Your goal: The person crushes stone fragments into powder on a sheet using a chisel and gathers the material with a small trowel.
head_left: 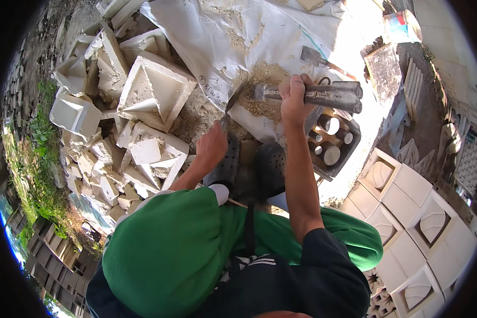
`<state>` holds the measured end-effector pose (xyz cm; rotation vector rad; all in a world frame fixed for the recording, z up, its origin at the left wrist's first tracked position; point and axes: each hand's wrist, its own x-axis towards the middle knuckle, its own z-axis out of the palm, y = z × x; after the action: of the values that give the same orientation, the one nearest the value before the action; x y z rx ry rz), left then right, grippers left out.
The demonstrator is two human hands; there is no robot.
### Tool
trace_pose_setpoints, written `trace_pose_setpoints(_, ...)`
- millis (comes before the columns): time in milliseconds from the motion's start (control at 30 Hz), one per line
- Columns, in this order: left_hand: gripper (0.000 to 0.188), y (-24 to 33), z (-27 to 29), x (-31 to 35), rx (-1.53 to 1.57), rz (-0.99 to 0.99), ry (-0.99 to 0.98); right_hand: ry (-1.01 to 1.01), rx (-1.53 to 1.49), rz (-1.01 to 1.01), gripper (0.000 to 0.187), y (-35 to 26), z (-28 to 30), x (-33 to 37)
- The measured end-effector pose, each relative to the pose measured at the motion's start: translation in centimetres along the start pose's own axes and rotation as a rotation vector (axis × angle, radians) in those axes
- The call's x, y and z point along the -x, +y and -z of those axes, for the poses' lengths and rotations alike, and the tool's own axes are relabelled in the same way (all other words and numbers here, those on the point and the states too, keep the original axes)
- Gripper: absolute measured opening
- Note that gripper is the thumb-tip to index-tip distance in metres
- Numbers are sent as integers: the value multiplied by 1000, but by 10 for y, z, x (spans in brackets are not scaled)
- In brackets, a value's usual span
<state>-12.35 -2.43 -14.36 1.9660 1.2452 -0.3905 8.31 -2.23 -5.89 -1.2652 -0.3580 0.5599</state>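
Observation:
My left hand [212, 142] is closed around the handle of a trowel [236, 96], whose narrow blade points up and away, beside damp sandy material [265, 100] on a white sheet [191, 32]. My right hand [296, 100] grips a grey metal tool [331, 95] made of joined tubes, held sideways above the sheet. Its rounded tube ends point right; its narrower left end, smeared with pale material, is over the sand. Just beyond lies a flat-bladed scraper [310, 55] with a thin handle.
Broken cream-coloured cast blocks [156, 90] are heaped at the left. A dark crate [350, 159] with several round containers stands right of my shoes [270, 167]. Patterned pale blocks [408, 196] are stacked at the lower right. A bucket [403, 26] sits at the far right.

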Motion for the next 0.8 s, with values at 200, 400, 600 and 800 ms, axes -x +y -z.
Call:
trace_pose_setpoints(200,30,4,4,4,33,37,2,-30,-26,222,23,-58,-4,12)
trace_pose_setpoints(400,31,1,-3,4,18,14,-1,52,190,164,30,24,15,-6)
trace_pose_setpoints(600,31,-2,8,5,27,-24,39,-52,-85,162,26,-49,15,-7)
trace_pose_setpoints(800,34,4,5,3,63,-51,109,50,-119,162,27,-10,32,5)
